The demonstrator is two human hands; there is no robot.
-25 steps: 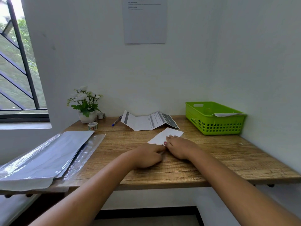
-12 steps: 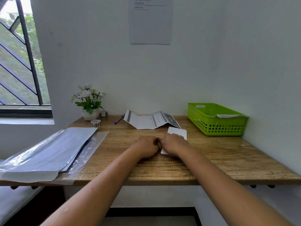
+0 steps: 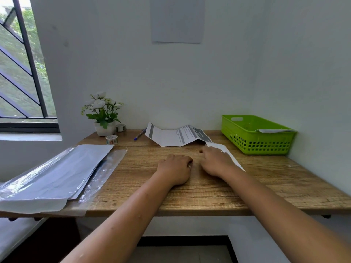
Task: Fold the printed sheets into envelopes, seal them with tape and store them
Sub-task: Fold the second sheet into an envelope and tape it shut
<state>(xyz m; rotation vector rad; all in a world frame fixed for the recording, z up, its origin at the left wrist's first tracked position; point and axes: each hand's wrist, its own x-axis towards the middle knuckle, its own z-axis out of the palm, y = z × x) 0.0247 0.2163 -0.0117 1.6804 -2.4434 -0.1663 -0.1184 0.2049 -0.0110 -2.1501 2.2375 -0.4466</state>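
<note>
Vs 0.5 s ago: hands no longer bunched together at the desk centre, there's now a gap between them. Folded sheet (image 3: 230, 155) has gone from under both hands to the R side and sits at an angle, far corner pointing at the basket. Camera also dipped a bit.

L hand (image 3: 175, 168): knuckles up on the table (image 3: 266, 179), fingers curled under, nothing visible in it. Not touching the folded sheet.

R hand (image 3: 216, 161): lying over the folded sheet, fingers bent down onto its far end, ring visible on one finger. Sheet shows only as a white strip along the hand's R edge, rest is hidden under the palm. Can't tell if it's pinched or just pressed flat. Can't tell if the near edge is lifted off the wood either.

Other items:
- printed sheet (image 3: 176, 136), opened out in zigzag creases, standing at the back near the wall, its R end just beside the folded sheet's far corner
- green basket (image 3: 233, 130) back R, 1 white paper (image 3: 273, 130) draped over its R rim
- pen (image 3: 140, 134) left of the printed sheet
- tape roll (image 3: 111, 139) near the flower pot (image 3: 104, 128), 2nd tape roll (image 3: 120, 127) behind it by the wall
- plastic sleeves (image 3: 57, 173) w/ grey sheets stacked at the L, overhanging the front edge
- notice (image 3: 177, 19) stuck on the wall above
</note>
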